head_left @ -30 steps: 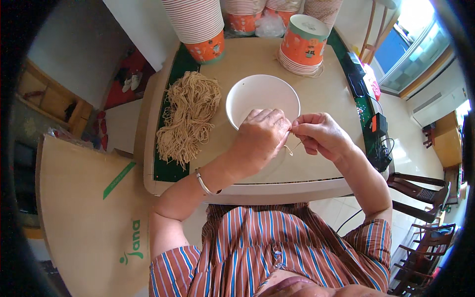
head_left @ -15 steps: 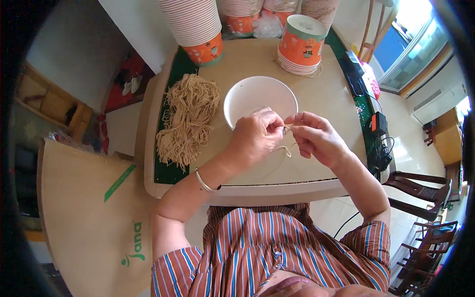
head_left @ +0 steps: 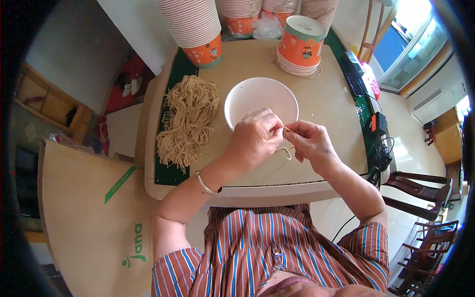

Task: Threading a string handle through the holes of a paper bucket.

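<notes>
Tan tabletop (head_left: 334,106), fat heap of beige cord (head_left: 188,119) on the left, white bowl (head_left: 262,95) mid-table. Left hand (head_left: 254,134) hides some of the bowl's near rim; it and the right hand (head_left: 312,147) are both pinching a thin cord (head_left: 289,154), loop dangling between.

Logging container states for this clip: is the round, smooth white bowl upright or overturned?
Upright: the bowl shows its open rim and hollow inside facing up, partly hidden by the left hand.

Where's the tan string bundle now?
In the head view, the tan string bundle lies on the left of the table, left of the white bowl.
</notes>
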`<state>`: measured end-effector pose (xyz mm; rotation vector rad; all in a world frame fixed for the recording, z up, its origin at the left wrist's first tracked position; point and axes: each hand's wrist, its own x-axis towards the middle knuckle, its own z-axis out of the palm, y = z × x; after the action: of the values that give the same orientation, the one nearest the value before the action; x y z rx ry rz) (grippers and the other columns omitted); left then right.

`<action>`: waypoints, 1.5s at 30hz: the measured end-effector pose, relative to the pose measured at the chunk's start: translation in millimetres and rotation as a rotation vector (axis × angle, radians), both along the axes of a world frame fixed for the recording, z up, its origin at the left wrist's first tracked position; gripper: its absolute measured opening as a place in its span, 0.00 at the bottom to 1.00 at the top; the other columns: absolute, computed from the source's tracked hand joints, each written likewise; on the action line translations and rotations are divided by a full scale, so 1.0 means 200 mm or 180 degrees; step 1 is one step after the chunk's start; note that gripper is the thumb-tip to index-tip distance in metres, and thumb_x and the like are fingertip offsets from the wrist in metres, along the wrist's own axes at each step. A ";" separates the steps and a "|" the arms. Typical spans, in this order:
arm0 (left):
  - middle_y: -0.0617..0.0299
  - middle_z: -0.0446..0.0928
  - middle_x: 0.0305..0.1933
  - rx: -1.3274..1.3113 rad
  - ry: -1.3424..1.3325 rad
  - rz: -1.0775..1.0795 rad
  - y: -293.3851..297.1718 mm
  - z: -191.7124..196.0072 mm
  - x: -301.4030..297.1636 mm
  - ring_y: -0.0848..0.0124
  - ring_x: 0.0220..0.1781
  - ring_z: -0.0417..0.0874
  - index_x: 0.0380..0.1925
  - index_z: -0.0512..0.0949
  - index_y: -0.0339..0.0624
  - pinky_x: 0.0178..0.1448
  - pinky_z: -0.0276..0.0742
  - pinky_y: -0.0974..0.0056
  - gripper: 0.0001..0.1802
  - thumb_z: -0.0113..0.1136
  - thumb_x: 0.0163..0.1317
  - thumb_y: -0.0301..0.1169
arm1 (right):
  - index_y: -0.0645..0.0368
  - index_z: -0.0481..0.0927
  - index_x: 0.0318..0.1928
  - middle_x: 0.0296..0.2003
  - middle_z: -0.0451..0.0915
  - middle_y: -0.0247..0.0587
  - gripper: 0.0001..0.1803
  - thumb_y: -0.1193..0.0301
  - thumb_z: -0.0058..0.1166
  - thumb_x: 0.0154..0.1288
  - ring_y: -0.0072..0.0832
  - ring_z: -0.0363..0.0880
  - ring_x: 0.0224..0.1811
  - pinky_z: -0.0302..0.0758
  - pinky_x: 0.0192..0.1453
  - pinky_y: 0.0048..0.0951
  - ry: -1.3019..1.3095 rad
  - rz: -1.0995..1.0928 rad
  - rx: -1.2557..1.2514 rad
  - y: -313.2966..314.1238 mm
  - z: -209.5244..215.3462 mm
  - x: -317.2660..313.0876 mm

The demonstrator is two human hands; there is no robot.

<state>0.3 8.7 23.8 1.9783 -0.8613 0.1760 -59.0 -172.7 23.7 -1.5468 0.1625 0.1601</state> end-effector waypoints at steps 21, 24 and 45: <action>0.56 0.81 0.32 -0.0352 0.0421 0.0010 -0.01 0.00 0.01 0.64 0.32 0.85 0.30 0.81 0.37 0.38 0.81 0.61 0.03 0.67 0.57 0.21 | 0.63 0.83 0.42 0.26 0.78 0.28 0.07 0.71 0.60 0.74 0.12 0.70 0.19 0.66 0.19 0.18 -0.0013 0.0018 -0.0108 0.00 -0.02 0.00; 0.58 0.82 0.32 -0.0266 0.0670 -0.0043 0.00 0.01 0.02 0.69 0.35 0.84 0.31 0.83 0.36 0.42 0.81 0.64 0.02 0.66 0.59 0.22 | 0.62 0.84 0.43 0.25 0.78 0.28 0.09 0.69 0.61 0.74 0.12 0.69 0.19 0.65 0.18 0.19 -0.0015 0.0039 0.0020 0.00 -0.01 -0.01; 0.61 0.81 0.40 0.0001 0.0565 -0.0524 0.04 0.06 0.02 0.71 0.43 0.83 0.42 0.84 0.37 0.50 0.81 0.67 0.08 0.68 0.63 0.23 | 0.61 0.87 0.42 0.26 0.78 0.27 0.09 0.67 0.62 0.73 0.11 0.69 0.19 0.67 0.20 0.19 0.0064 0.0115 0.0318 -0.02 0.00 0.00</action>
<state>5.3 16.4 36.6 1.8809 -0.9023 -0.0938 -59.9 -176.6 23.3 -1.4497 0.1403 0.2094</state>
